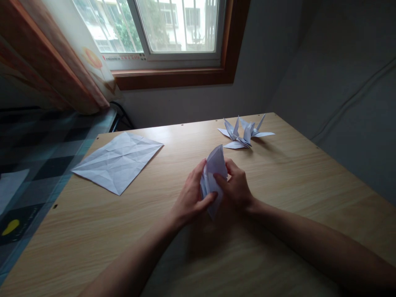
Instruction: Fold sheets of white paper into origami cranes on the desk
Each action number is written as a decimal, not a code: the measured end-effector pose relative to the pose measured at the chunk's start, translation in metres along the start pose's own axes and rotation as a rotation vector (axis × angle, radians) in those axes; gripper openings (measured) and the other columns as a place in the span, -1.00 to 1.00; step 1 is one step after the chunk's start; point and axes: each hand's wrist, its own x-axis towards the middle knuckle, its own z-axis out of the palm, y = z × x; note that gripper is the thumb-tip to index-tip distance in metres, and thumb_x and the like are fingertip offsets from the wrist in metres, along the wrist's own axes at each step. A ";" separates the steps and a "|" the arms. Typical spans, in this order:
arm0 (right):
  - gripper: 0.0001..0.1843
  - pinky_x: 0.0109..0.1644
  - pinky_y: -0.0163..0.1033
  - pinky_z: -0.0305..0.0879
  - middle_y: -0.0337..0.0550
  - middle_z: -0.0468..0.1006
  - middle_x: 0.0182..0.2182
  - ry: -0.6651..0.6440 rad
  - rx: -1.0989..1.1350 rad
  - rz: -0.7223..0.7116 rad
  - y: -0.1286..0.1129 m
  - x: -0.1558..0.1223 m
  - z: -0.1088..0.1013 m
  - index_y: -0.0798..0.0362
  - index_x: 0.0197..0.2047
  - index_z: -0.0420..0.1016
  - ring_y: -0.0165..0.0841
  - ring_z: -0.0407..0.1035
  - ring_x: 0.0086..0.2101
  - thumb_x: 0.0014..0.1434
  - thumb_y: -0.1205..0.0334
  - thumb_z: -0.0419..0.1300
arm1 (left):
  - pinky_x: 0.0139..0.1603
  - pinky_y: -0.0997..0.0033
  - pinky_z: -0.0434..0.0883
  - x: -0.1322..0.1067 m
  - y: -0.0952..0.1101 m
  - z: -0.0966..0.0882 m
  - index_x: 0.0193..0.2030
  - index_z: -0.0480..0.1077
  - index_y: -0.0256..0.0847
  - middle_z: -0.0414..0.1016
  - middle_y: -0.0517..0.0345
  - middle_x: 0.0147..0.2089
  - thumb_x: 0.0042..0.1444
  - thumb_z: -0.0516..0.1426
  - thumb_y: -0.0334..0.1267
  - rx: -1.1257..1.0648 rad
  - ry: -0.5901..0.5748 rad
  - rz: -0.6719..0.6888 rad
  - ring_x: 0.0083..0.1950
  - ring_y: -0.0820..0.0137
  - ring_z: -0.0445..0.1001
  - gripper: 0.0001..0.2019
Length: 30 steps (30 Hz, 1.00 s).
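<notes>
A partly folded sheet of white paper is held up over the table, between both of my hands. My left hand grips its left side, thumb across the lower front and fingers along the edge. On the other side, my right hand pinches the paper with the thumb on its front face; some of the fingers are hidden behind it. Beyond my hands, to the right, stand folded white paper cranes with pointed wings, close together. A creased, unfolded white sheet lies flat at the left.
The light wooden table reaches to the wall below a barred window. At the left, an orange curtain hangs over a surface with a dark checked cover. A cable runs along the right wall.
</notes>
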 end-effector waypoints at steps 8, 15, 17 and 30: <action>-0.80 -0.19 -0.23 0.36 -0.19 0.57 -0.30 -0.126 -0.035 -0.062 0.003 0.008 -0.013 0.02 -0.23 0.52 -0.28 0.43 -0.29 0.11 0.35 0.10 | 0.37 -0.01 0.16 0.004 -0.009 -0.010 0.39 0.09 -0.11 0.16 0.05 0.40 0.01 0.02 -0.39 -0.045 0.045 -0.045 0.37 0.11 0.18 -0.28; -0.59 -0.01 -0.13 0.40 -0.10 0.62 -0.13 -0.382 -0.149 -0.279 0.026 0.018 -0.032 0.00 -0.12 0.60 -0.27 0.49 -0.13 0.09 0.51 0.05 | 0.33 -0.01 0.24 0.010 -0.027 -0.030 0.14 0.44 -0.04 0.36 0.16 0.28 0.02 -0.05 -0.48 0.166 -0.045 0.043 0.31 0.21 0.29 -0.44; -0.58 0.01 -0.11 0.41 -0.09 0.63 -0.12 -0.431 -0.224 -0.353 0.030 0.020 -0.037 -0.02 -0.11 0.61 -0.26 0.50 -0.11 0.10 0.51 0.04 | 0.30 -0.06 0.28 0.011 -0.034 -0.036 0.06 0.49 -0.01 0.44 0.18 0.20 0.03 -0.03 -0.48 0.204 -0.103 0.076 0.29 0.20 0.32 -0.48; -0.62 0.07 -0.03 0.33 0.08 0.61 -0.11 -0.548 -0.612 -0.528 0.016 0.017 -0.035 0.11 -0.16 0.56 -0.14 0.47 -0.05 0.28 -0.04 0.13 | 0.15 0.01 0.34 0.005 -0.019 -0.027 -0.14 0.47 -0.19 0.49 -0.04 0.13 0.18 0.13 -0.08 0.627 -0.158 0.232 0.18 0.09 0.39 -0.75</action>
